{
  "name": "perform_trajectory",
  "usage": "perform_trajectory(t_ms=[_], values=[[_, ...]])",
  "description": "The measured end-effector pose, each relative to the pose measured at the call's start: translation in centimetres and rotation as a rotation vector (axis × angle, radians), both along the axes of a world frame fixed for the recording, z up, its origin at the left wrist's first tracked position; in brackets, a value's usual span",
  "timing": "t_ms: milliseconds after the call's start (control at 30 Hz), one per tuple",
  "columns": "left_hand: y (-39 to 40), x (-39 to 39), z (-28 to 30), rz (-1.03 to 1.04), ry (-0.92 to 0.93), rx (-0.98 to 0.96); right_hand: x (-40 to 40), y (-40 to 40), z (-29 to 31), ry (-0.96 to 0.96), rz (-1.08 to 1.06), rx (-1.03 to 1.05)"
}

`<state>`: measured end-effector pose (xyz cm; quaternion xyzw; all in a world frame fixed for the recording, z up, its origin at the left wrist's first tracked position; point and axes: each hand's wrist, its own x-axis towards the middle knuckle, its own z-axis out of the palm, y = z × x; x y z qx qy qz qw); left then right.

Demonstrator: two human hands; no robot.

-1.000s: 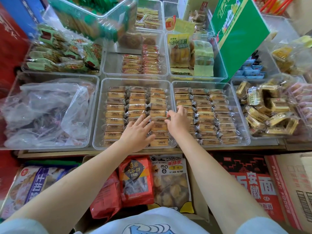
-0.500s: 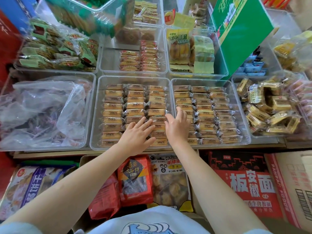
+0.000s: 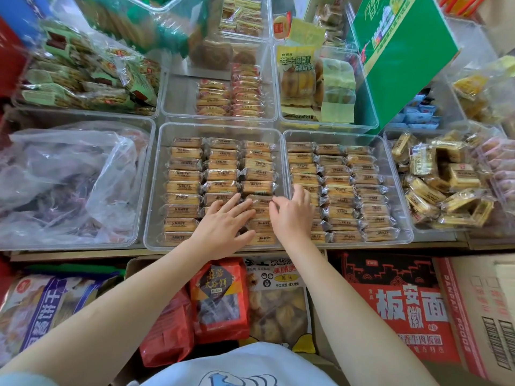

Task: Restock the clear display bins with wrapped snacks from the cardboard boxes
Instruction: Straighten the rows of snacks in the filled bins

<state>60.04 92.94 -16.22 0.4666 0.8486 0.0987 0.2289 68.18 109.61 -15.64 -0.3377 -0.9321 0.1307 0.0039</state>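
Two clear display bins sit side by side in front of me, the left bin (image 3: 152,190) and the right bin (image 3: 404,207), both packed with neat rows of tan wrapped snack bars (image 3: 220,162). My left hand (image 3: 223,227) lies flat with straight fingers on the bars in the left bin's near right part. My right hand (image 3: 291,213) rests across the wall between the two bins, fingers bent down onto the bars there; I cannot see whether it holds one.
An open cardboard box (image 3: 131,267) below the shelf edge holds red (image 3: 220,299) and clear snack bags (image 3: 278,307). A red printed carton (image 3: 401,305) stands to its right. A bin with a crumpled plastic bag (image 3: 69,179) is left, loose yellow snacks (image 3: 446,185) right, a green box (image 3: 401,51) behind.
Both hands have drawn slightly nearer and to the left over the bars. The right hand's fingers have gone from the right bin's bars to the wall between the bins.
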Motion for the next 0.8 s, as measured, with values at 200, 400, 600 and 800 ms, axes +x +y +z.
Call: perform_trajectory(t_ms=[200,400,600,800], values=[[0.8,-1.2,0.2,0.045,0.056,0.017,-3.2,1.5,0.4,0.114,-0.025,0.084],[1.7,-2.0,0.3,0.07,0.077,-0.054,-4.3,1.9,0.2,-0.042,0.019,0.102],[1.8,-2.1,0.2,0.026,0.094,-0.03,-3.6,2.1,-0.1,0.104,0.066,0.286],[2.2,-2.3,0.0,-0.01,0.114,-0.05,-4.3,2.0,-0.7,0.093,0.036,0.163]])
